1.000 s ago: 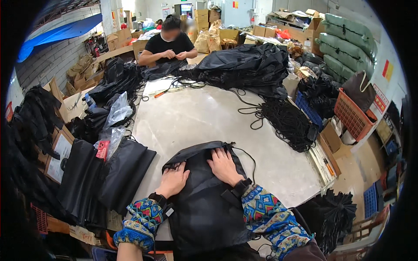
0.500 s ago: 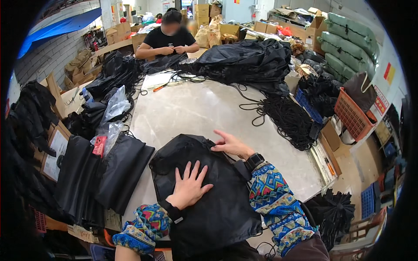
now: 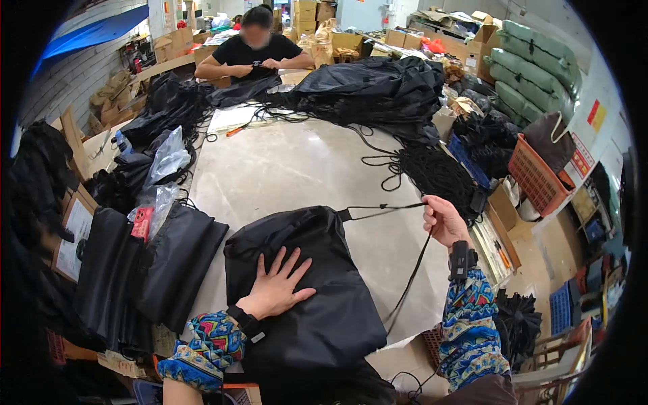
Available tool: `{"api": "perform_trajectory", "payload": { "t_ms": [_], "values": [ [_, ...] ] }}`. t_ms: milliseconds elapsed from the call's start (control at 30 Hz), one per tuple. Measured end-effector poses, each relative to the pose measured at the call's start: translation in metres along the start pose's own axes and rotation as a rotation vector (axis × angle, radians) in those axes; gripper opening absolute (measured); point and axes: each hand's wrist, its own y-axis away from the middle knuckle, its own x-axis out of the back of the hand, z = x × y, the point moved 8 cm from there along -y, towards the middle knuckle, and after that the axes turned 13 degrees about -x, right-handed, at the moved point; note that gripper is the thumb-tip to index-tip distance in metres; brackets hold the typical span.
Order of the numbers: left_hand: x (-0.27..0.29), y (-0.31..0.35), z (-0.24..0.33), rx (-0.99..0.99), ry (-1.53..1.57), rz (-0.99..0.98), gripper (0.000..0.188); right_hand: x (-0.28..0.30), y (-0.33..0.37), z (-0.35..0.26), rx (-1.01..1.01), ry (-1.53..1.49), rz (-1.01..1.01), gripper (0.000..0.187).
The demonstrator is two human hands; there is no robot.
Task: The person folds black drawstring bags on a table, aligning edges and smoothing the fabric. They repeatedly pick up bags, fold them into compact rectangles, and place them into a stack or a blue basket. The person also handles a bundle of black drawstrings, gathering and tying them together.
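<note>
A black drawstring bag (image 3: 331,290) lies flat on the pale table (image 3: 290,169), its lower part hanging over the near edge. My left hand (image 3: 278,287) rests palm down on the fabric, fingers spread. Off to the right of the bag, my right hand (image 3: 445,221) pinches a thin black cord (image 3: 381,208). The cord runs taut from the bag's upper right corner to my fingers, with a small knot along it. From my fingers another length of cord drops back toward the bag's lower right side.
Folded black bags (image 3: 179,263) are stacked at the left, a red phone-like object (image 3: 142,223) on them. A heap of black cords (image 3: 439,179) lies at the right table edge. Black bags (image 3: 371,88) pile at the far side, where another person (image 3: 255,57) handles black fabric.
My right hand has moved right, away from the bag's upper corner, drawing the cord out taut. My left hand stays spread on the bag. The view has shifted slightly.
</note>
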Motion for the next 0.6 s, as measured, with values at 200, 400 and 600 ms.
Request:
{"api": "perform_trajectory", "payload": {
  "t_ms": [200,400,600],
  "values": [
    [0.017,-0.024,-0.028,-0.055,0.068,0.044,0.071,-0.122,0.019,0.038,-0.165,0.561,-0.217,0.035],
    [0.087,0.013,-0.014,-0.115,0.126,0.422,0.03,-0.172,0.018,0.091,0.205,1.63,-0.346,0.055],
    [0.062,0.118,-0.011,0.241,0.166,0.327,0.028,-0.158,0.065,0.144,0.234,1.65,-0.39,0.043]
  ]
}}
